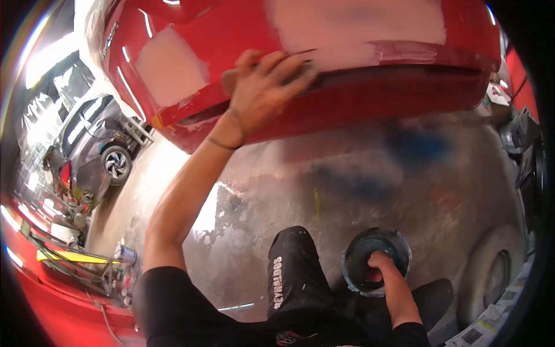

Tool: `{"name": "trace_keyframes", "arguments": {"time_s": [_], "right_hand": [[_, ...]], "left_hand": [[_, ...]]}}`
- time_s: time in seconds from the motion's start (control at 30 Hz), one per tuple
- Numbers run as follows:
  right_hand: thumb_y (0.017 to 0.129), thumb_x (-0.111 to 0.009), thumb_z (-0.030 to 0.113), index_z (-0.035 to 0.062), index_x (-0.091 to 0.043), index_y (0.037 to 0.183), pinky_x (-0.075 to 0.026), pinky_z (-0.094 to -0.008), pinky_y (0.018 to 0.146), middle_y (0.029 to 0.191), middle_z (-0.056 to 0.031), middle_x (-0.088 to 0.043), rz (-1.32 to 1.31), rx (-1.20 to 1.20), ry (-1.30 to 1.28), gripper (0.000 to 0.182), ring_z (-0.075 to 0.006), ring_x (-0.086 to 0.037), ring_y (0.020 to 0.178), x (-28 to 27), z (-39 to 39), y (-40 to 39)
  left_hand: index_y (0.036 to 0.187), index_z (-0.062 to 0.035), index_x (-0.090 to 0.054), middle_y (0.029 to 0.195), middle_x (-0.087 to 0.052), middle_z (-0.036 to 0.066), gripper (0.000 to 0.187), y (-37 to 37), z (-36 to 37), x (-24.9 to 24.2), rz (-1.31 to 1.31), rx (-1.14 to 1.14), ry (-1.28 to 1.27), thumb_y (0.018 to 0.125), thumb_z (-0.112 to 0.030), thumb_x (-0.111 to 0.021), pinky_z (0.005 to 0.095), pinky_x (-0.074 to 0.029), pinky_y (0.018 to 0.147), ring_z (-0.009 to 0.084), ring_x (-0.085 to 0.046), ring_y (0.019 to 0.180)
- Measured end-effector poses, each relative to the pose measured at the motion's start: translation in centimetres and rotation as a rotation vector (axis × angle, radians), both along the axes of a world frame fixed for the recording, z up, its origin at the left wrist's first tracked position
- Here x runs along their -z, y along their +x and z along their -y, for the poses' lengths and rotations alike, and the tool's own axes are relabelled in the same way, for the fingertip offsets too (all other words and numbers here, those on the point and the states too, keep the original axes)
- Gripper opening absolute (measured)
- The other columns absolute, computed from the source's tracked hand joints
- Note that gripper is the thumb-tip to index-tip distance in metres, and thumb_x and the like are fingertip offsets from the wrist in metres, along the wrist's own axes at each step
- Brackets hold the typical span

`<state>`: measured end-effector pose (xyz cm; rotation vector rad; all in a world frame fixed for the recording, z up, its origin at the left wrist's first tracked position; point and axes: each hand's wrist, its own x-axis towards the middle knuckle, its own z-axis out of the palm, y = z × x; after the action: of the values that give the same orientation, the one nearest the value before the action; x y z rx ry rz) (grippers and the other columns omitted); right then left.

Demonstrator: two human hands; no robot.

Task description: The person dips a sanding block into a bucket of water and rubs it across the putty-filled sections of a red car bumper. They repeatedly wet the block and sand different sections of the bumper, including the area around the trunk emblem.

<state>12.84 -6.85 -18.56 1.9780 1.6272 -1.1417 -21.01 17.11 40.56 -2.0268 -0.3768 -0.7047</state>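
A red car body panel with pale patches of filler fills the top of the view. My left hand presses a brownish sanding block flat against the panel's lower edge, fingers spread over the block. My right hand reaches down into a dark round bucket standing on the floor beside my knee; its fingers are hidden inside the bucket. My black-trousered leg is bent between the two arms.
A grey car is parked at the left. A red panel and small cans lie at the lower left. A tyre and newspapers sit at the lower right. The concrete floor is stained.
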Motion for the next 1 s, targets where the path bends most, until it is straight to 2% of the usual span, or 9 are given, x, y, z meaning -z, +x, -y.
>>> {"name": "trace_keyframes", "arguments": {"time_s": [0.2,0.3,0.47,0.5,0.6,0.67,0.77,0.83,1.0], "right_hand": [[0.096,-0.064,0.041,0.0099,-0.083,0.102,-0.054,-0.0439,0.067,0.088,-0.0099,-0.078,-0.222,-0.159,-0.11,0.037,-0.0234,-0.072,0.075,-12.3,-5.0,3.5],[0.109,-0.051,0.045,0.0082,-0.075,0.099,-0.053,-0.0441,0.069,0.083,-0.0075,-0.069,-0.511,-0.441,0.219,0.045,-0.0228,-0.062,0.074,-32.8,-9.3,0.9],[0.102,-0.064,0.025,0.0053,-0.076,0.094,-0.056,-0.0482,0.073,0.086,-0.0106,-0.074,-0.128,-1.076,1.233,0.025,-0.0296,-0.071,0.075,-65.5,-13.5,-7.0],[0.107,-0.066,0.026,0.0041,-0.078,0.104,-0.057,-0.046,0.074,0.087,-0.0069,-0.074,-0.54,-0.178,0.925,0.026,-0.0233,-0.071,0.079,-70.1,-11.8,-8.8],[0.106,-0.069,0.024,0.0043,-0.074,0.141,-0.056,-0.042,0.099,0.129,-0.0131,-0.077,-0.629,-0.429,1.012,0.04,-0.0251,-0.07,0.111,-78.7,-13.4,-8.4],[0.107,-0.067,0.022,0.0089,-0.076,0.141,-0.056,-0.0392,0.097,0.137,-0.0105,-0.076,0.061,-0.44,1.314,0.037,-0.0231,-0.069,0.115,-79.2,-14.6,-6.4],[0.105,-0.068,0.018,0.0124,-0.079,0.135,-0.055,-0.0434,0.102,0.139,-0.0107,-0.075,-0.625,0.009,1.477,0.032,-0.0265,-0.069,0.12,-72.3,-15.1,-1.8],[0.11,-0.065,0.026,0.0047,-0.079,0.122,-0.059,-0.0395,0.085,0.099,-0.0052,-0.076,-0.433,-0.016,1.684,0.028,-0.0176,-0.071,0.094,-64.1,-18.0,4.1],[0.105,-0.066,0.012,0.0036,-0.073,0.138,-0.057,-0.0423,0.107,0.137,-0.0169,-0.076,-0.298,-0.117,1.352,0.035,-0.0313,-0.074,0.124,-41.5,-8.5,6.9]], "left_hand": [[0.142,-0.0312,-0.069,0.139,-0.064,-0.004,0.058,14.1,-1.3,-1.4,0.045,0.132,0.037,0.087,-0.012,-0.075,0.0573,-0.035,0.118,0.0209,-0.059,0.132],[0.141,-0.0327,-0.07,0.138,-0.064,-0.006,0.058,11.7,-1.3,-1.0,0.062,0.164,0.031,0.087,-0.012,-0.076,0.057,-0.035,0.117,0.0205,-0.06,0.131],[0.135,-0.0334,-0.075,0.142,-0.064,-0.005,0.054,-0.9,0.0,0.2,0.093,0.117,0.015,0.085,-0.013,-0.078,0.0569,-0.034,0.116,0.0209,-0.058,0.135],[0.134,-0.0331,-0.076,0.143,-0.064,-0.005,0.054,-1.3,0.0,0.0,0.115,0.104,0.016,0.084,-0.014,-0.078,0.0566,-0.034,0.116,0.0212,-0.057,0.137],[0.135,-0.0333,-0.075,0.143,-0.064,-0.004,0.055,5.1,1.4,-2.7,0.019,0.084,0.031,0.084,-0.014,-0.078,0.0568,-0.033,0.116,0.023,-0.057,0.137],[0.135,-0.0335,-0.075,0.143,-0.064,-0.003,0.055,10.7,0.4,-3.1,0.045,0.075,0.029,0.085,-0.013,-0.077,0.0576,-0.033,0.116,0.0239,-0.057,0.137],[0.137,-0.0341,-0.074,0.143,-0.063,-0.004,0.055,10.3,-0.8,-1.9,0.052,0.096,0.002,0.086,-0.013,-0.076,0.0591,-0.032,0.117,0.0249,-0.056,0.139],[0.137,-0.0341,-0.076,0.145,-0.065,-0.004,0.055,5.8,-0.6,-1.2,0.053,0.076,0.064,0.086,-0.014,-0.078,0.0561,-0.033,0.117,0.024,-0.058,0.137],[0.134,-0.0341,-0.079,0.143,-0.068,-0.006,0.058,-3.1,-0.6,0.2,0.107,0.074,0.075,0.081,-0.011,-0.079,0.0513,-0.032,0.114,0.0218,-0.059,0.133]]}}
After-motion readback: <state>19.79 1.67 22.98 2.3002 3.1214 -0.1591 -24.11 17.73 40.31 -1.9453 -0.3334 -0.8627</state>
